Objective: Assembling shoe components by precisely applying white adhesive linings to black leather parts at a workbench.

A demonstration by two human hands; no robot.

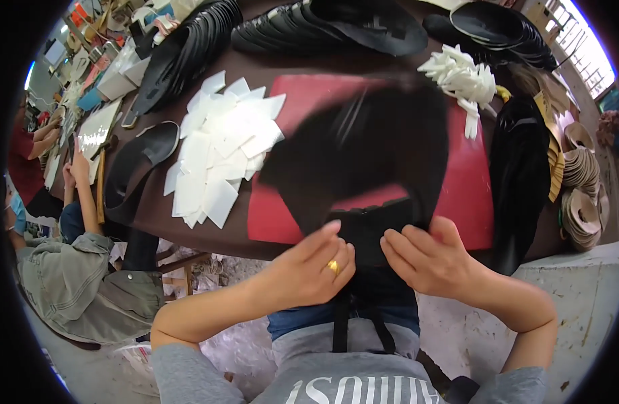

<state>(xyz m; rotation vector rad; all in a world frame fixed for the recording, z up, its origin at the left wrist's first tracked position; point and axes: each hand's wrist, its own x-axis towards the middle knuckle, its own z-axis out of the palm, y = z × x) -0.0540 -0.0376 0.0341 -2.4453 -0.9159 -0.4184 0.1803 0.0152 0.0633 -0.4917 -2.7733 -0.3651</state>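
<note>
Between my hands I hold a black shoe upper, a broad curved piece with an opening near its lower edge. It is slightly blurred and spreads over a red mat. My left hand, with a gold ring, pinches the near edge of the piece on the left. Opposite it, the fingers of my right hand are closed on the same edge, thumb partly hidden. Left of the mat lies a heap of white flat pieces. A pile of small white strips sits at the mat's far right corner.
Stacks of black uppers line the table's far side, with a single upper on the left. Black material hangs over the right edge, near tan curved pieces. A hammer lies by a co-worker's arm.
</note>
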